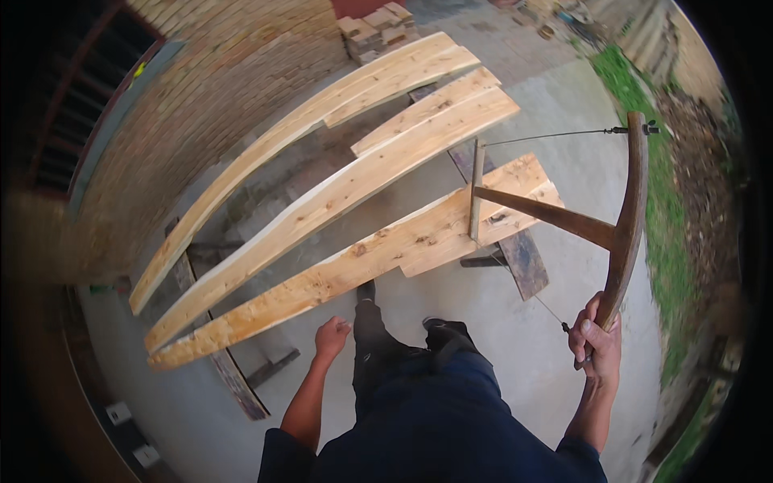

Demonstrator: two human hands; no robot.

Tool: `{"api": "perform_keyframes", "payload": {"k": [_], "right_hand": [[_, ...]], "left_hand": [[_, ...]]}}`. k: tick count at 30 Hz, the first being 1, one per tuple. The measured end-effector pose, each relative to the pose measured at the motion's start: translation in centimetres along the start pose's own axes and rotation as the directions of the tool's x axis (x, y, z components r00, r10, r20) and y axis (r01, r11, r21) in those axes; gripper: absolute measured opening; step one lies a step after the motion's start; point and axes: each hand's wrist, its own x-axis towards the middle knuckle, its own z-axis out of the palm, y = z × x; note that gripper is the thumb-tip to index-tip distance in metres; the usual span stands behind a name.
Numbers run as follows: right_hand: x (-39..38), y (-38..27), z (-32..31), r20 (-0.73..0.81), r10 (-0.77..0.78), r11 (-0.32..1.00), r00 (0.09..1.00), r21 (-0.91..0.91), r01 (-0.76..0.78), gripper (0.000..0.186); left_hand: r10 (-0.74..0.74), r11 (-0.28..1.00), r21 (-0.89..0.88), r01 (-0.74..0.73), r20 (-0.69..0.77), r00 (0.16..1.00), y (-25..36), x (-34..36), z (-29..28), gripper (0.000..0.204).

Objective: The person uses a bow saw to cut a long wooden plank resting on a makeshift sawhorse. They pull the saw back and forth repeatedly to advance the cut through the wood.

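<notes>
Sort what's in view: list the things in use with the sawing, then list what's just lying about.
In use:
- wooden frame saw, gripped by the right hand
- nearest plank, where the saw's far end sits
- left hand, closed, empty

Lying about:
- two farther planks
- stacked wood blocks
- brick wall

Head-worn fisheye view, looking steeply down from standing height over planks on trestles and concrete floor; edges bend.
</notes>
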Motion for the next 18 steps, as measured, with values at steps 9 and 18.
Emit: {"api": "perform_keyframes", "payload": {"k": [9,18], "right_hand": [[-3.2,3.1,11.5,-0.381,-0.005,0.992,0.925,0.114,0.053,0.026],[-9.0,9.9,14.6,-0.589,0.006,0.915,0.808,0.330,0.233,0.025]], "left_hand": [[0.208,0.953,0.109,-0.283,0.447,0.870,7.6,10.8,-3.4,0.039],[0.233,0.785,0.251,-0.567,0.728,0.645,10.1,16.6,-3.5,0.044]]}}
